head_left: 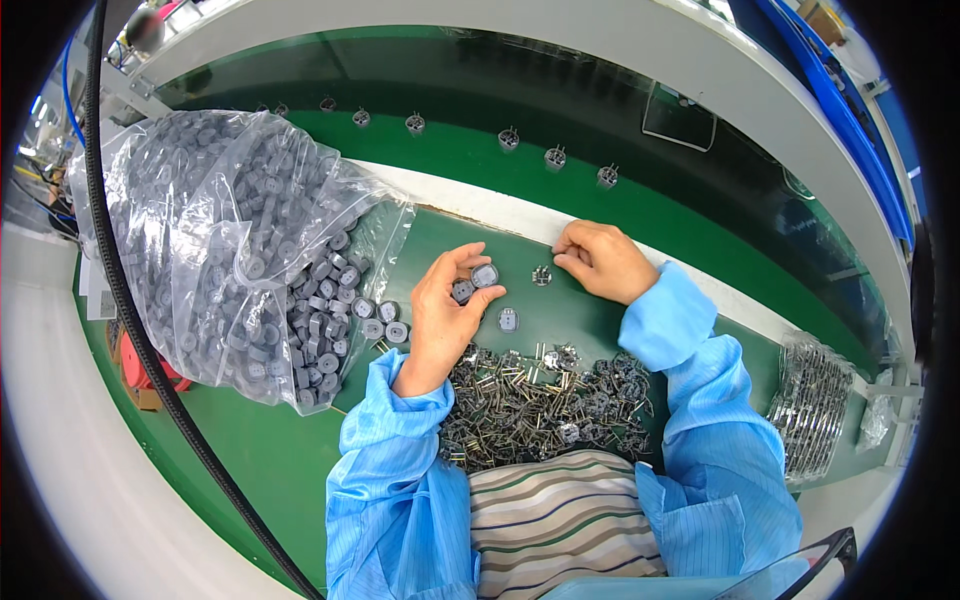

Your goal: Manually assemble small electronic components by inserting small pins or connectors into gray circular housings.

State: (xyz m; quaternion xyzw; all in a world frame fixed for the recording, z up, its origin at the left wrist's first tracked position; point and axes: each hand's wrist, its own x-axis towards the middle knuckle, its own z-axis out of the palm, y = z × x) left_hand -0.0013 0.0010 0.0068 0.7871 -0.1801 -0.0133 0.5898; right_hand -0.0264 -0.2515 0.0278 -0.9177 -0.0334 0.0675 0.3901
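My left hand point(443, 305) is closed around two round grey plastic housings point(484, 275), held between thumb and fingers over the green bench. One more grey housing point(508, 320) lies on the bench just right of that thumb. Further right, a small pin assembly point(541, 275) with metal contacts sits between my two hands. My right hand point(606, 262) is close by it, fingers curled and fingertips together; whether anything is pinched there is hidden. Below both hands spreads a heap of metal-pinned parts point(550, 400).
A large clear bag point(200, 230) of grey housings lies on the left, spilling several loose housings point(388, 312). Beyond a white ledge point(480, 210), several pinned pieces point(509, 139) stand on a green belt. At right are packed pin parts point(810, 405). A black cable point(125, 285) crosses the left side.
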